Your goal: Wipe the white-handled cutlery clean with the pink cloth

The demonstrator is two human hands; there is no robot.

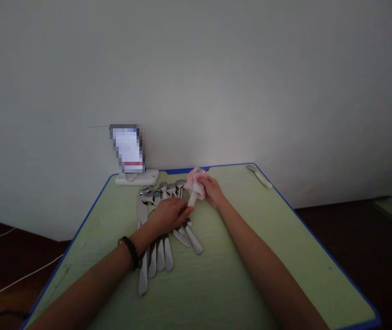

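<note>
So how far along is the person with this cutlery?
Early, it seems. One pale-handled utensil lies apart near the table's far right corner, so it looks done. In hand is a fork: the left hand holds its handle, the right hand a pink-and-white cloth around it. The cutlery pile on the left looks left to do.

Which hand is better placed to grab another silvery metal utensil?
Probably left: the left hand is over the silvery utensils; the right hand holds a pink-and-white cloth around a white-handled fork.
</note>
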